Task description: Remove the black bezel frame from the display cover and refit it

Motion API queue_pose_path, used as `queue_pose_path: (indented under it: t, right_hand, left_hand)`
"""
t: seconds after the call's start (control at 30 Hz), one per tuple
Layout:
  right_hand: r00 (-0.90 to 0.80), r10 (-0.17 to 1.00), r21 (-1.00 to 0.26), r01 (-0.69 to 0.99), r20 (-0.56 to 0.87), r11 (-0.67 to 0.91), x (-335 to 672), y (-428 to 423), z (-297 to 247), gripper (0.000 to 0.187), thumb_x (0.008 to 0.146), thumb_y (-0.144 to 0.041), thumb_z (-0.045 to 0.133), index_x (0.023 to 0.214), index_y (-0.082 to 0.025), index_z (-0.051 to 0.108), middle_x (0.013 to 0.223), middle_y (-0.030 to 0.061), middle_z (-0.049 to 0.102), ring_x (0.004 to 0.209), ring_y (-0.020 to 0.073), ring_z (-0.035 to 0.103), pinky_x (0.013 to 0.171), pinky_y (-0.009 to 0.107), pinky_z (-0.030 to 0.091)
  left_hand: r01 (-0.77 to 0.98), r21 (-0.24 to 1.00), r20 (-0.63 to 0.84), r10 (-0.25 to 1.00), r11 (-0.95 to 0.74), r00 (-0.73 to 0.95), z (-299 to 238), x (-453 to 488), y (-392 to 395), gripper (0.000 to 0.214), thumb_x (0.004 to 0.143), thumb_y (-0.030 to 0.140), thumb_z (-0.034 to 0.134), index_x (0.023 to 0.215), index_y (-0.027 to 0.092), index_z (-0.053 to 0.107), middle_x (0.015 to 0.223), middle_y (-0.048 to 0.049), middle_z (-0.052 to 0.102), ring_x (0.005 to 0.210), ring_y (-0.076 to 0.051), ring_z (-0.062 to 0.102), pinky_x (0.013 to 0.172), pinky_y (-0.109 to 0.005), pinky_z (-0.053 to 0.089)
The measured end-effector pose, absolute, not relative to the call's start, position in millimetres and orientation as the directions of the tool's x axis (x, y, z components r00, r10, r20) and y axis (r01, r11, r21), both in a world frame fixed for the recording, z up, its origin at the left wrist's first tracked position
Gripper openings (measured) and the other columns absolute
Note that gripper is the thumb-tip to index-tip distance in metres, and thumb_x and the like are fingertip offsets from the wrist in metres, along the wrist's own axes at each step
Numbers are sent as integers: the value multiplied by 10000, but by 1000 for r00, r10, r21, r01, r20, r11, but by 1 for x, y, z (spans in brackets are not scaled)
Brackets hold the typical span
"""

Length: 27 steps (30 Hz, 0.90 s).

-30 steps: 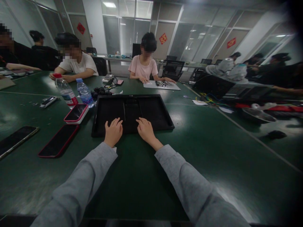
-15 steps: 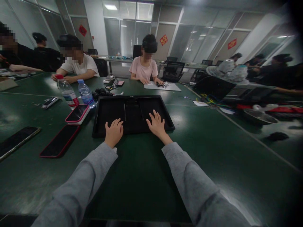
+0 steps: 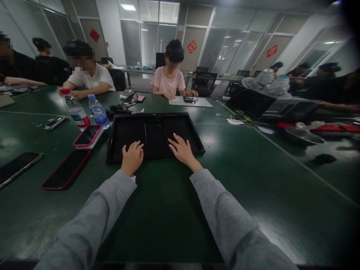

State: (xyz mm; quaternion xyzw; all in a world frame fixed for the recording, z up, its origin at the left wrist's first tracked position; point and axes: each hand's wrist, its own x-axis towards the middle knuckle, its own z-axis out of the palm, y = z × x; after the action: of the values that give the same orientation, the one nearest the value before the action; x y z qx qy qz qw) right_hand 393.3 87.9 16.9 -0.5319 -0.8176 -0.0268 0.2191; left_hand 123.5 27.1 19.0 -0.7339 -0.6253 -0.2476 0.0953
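A shallow black rectangular tray-like frame [image 3: 126, 129] with raised edges lies flat on the green table in front of me. Over its near left part is my left hand [image 3: 132, 157], fingers spread and holding nothing. My right hand [image 3: 183, 150] is over its near right part, also with fingers apart and nothing in them. Whether the fingertips touch the frame's inner surface I cannot tell. Two slim upright strips run across the middle of the frame, between my hands. Both wrists pass over its near edge.
Left of the frame are a red-capped bottle [image 3: 76, 112], a blue-capped bottle [image 3: 98, 113], a pink-edged phone [image 3: 88, 135], a red-edged phone [image 3: 67, 169] and another phone [image 3: 18, 167]. Black cables [image 3: 119, 109] lie behind. A person [image 3: 168, 80] works opposite at a white board [image 3: 201, 102].
My right hand has shifted slightly left over the frame, its fingers now angled more to the left. The whole view has shifted a little. My left hand stays in nearly the same place.
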Motion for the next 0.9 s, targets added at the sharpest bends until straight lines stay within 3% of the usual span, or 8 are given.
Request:
queue_pose_path:
  t: [0.33,0.9]
  right_hand:
    - [-369,847,-176,871,383,459,399,84,15,477,1027,-442,358,1441,-266,515,1576,76,372,1452,265,344,1152,638,256]
    - [-360,821,-217,845,442,488,402,88,8,450,1018,-379,362,1384,-238,582,1517,82,466,1417,241,406,1164,520,298]
  left_hand:
    - [963,179,473,876,-200,94,19,122,28,430,995,300,320,1295,241,623,1438,-111,561,1338,-270,491,1152,-603,252]
    - [961,158,485,866,-226,123,14,118,31,450,1007,310,319,1366,185,560,1436,-132,559,1328,-265,494,1143,-555,275]
